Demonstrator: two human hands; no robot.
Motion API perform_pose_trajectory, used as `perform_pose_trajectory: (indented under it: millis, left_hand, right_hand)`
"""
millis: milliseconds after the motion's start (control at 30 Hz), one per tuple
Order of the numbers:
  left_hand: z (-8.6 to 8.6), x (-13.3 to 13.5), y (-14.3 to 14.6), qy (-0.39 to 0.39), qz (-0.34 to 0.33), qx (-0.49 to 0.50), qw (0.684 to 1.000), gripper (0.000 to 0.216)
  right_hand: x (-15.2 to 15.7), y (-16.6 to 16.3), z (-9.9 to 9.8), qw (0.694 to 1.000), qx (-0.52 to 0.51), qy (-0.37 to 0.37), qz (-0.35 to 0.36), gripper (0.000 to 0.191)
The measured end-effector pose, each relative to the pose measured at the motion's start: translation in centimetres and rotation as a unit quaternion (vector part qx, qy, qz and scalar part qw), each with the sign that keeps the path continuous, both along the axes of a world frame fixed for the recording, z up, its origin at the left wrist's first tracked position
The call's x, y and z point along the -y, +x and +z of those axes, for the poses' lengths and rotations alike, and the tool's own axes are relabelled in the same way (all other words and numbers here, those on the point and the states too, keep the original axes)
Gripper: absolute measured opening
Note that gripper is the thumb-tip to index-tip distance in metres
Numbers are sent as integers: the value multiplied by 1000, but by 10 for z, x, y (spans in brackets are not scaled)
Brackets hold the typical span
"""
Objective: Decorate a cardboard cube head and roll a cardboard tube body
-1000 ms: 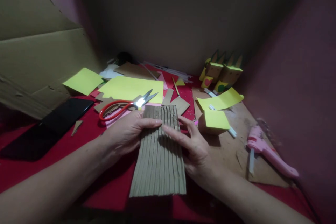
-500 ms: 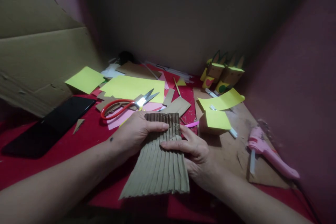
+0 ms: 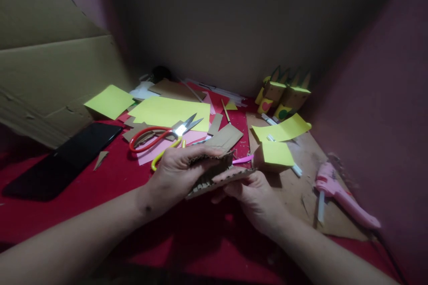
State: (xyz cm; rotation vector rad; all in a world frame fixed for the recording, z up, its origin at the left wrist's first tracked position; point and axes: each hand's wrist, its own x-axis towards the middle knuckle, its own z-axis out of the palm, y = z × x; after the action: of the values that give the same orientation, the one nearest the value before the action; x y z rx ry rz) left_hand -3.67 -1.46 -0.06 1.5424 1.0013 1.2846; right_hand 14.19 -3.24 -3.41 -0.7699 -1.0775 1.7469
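Both of my hands hold a ribbed piece of corrugated cardboard (image 3: pixel 214 177) just above the red table (image 3: pixel 110 178). The cardboard is tipped up so I see mostly its edge, and it looks bent or rolled. My left hand (image 3: pixel 177 171) grips it from the left, fingers curled over its top. From below on the right, my right hand (image 3: pixel 252 193) pinches it with the thumb lying along its edge. Red-handled scissors (image 3: pixel 160 136) lie just beyond my left hand.
Yellow paper sheets (image 3: pixel 169 111), brown card scraps, a black phone (image 3: pixel 67 158) and a large cardboard sheet (image 3: pixel 50 71) lie left. A small yellow-topped box (image 3: pixel 272 156), a pink glue gun (image 3: pixel 341 196) and decorated card boxes (image 3: pixel 284 93) stand right. Walls close in behind and right.
The cardboard lay flat under my fingers a second ago. It has since been lifted, tipped edge-on and bent between both hands, uncovering a yellow scissor handle and a pink strip.
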Motion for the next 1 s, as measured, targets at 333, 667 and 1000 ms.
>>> perform_pose_trajectory:
  millis: [333,667,1000]
  left_hand:
    - [-9,2,-16,209,-51,-138,967,30]
    - [-18,7,-27,240,-52,-214,945,37]
    - [-28,14,-27,403,-69,-305,860,55]
  right_hand:
    - [3,2,7,999,21,23,33,22]
    - [7,1,9,991,-100,-67,63,26]
    - [0,1,6,989,-84,-116,48,30]
